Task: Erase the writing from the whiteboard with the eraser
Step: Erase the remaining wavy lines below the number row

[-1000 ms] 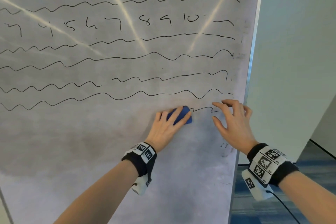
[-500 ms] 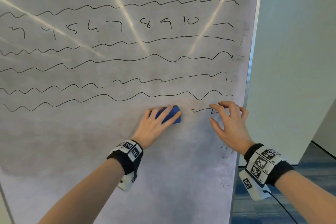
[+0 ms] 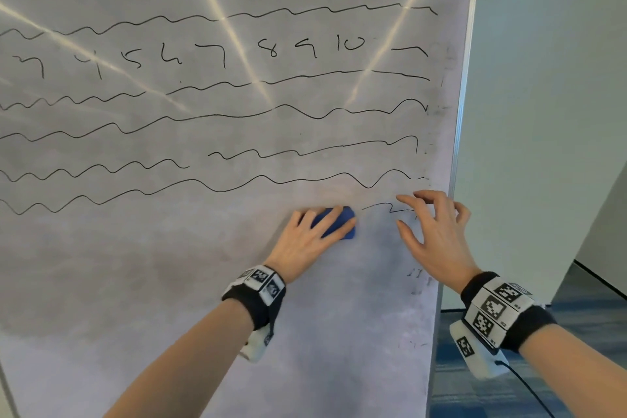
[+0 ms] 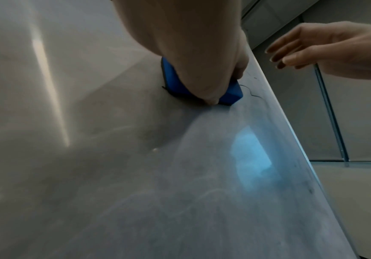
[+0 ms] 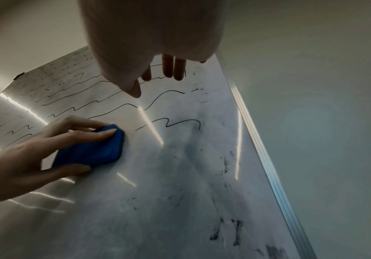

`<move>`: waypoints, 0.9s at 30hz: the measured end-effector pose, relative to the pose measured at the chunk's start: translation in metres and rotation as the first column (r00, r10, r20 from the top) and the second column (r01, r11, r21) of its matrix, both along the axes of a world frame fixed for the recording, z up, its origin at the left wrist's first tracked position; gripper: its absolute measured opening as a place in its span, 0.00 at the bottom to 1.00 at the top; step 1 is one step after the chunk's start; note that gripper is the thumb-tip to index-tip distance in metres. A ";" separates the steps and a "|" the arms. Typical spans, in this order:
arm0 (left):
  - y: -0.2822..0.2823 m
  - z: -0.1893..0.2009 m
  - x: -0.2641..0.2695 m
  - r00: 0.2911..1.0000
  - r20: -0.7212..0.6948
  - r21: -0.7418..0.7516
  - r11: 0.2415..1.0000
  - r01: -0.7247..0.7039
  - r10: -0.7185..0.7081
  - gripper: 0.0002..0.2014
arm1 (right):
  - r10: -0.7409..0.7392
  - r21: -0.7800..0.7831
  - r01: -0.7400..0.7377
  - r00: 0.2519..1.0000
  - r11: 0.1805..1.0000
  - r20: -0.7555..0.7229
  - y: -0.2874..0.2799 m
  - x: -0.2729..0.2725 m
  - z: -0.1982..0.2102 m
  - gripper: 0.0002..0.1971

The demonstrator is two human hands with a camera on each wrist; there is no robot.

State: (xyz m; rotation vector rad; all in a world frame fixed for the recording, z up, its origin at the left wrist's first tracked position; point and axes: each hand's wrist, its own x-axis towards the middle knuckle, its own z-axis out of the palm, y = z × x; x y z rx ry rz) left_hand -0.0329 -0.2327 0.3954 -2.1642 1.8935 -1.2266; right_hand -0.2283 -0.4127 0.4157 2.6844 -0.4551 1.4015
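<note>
The whiteboard [image 3: 237,282] carries rows of black letters, numbers and wavy lines [image 3: 217,115] across its upper part; its lower part is smeared grey. My left hand [image 3: 312,237] grips the blue eraser [image 3: 334,222] and presses it flat on the board, fingers across its back and thumb under it, as the right wrist view shows at the eraser [image 5: 91,150]. Just right of it runs a short black squiggle [image 3: 383,206]. My right hand [image 3: 434,231] is spread, fingers loosely bent, its fingertips at the squiggle's right end near the board's edge, holding nothing.
The board's metal frame [image 3: 458,146] runs down the right side, close to my right hand. Beyond it stand a pale wall [image 3: 543,112] and blue carpet [image 3: 583,322]. Small ink specks [image 3: 417,276] dot the board's lower right.
The left hand slid the eraser to the left, then back to the right toward the squiggle. The right hand has stayed at the board's right edge.
</note>
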 end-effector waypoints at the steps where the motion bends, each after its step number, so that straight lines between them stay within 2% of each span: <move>1: 0.007 -0.003 0.004 1.000 -0.001 -0.001 1.000 -0.011 0.011 0.41 | -0.006 0.003 0.006 1.000 1.000 -0.004 -0.001 -0.002 -0.001 0.21; 4: 0.004 -0.001 0.002 1.000 -0.005 -0.027 1.000 -0.017 0.016 0.40 | -0.019 0.003 0.019 1.000 1.000 -0.014 -0.004 -0.007 -0.003 0.21; 7: -0.028 0.012 -0.016 1.000 -0.010 -0.036 0.999 0.019 -0.020 0.37 | -0.030 0.004 0.030 1.000 1.000 0.003 -0.006 -0.013 0.000 0.21; 13: -0.078 0.025 -0.050 0.995 -0.061 0.049 0.995 0.086 -0.083 0.34 | -0.080 0.014 0.079 0.996 0.997 0.029 -0.017 -0.033 -0.005 0.20; 18: -0.057 0.013 -0.038 0.993 -0.097 0.007 0.998 0.069 -0.068 0.36 | -0.073 0.027 0.072 0.997 0.997 0.018 -0.023 -0.030 -0.019 0.19; 20: -0.044 0.006 -0.031 0.991 -0.116 -0.008 0.998 0.061 -0.061 0.40 | -0.044 0.014 0.044 0.999 0.999 0.012 -0.020 -0.020 -0.021 0.21; 23: -0.040 0.000 -0.027 0.983 -0.174 -0.061 0.997 0.046 -0.056 0.45 | 0.020 -0.053 -0.023 0.998 0.998 -0.052 -0.008 0.000 -0.023 0.27; 25: -0.041 -0.001 -0.028 0.972 -0.221 -0.115 0.992 0.059 -0.083 0.45 | 0.050 -0.101 -0.062 0.991 0.993 -0.121 0.000 0.016 -0.020 0.33; 27: -0.039 0.001 -0.027 0.967 -0.236 -0.152 0.987 0.061 -0.096 0.45 | 0.073 -0.132 -0.094 0.985 0.987 -0.156 0.007 0.032 -0.019 0.35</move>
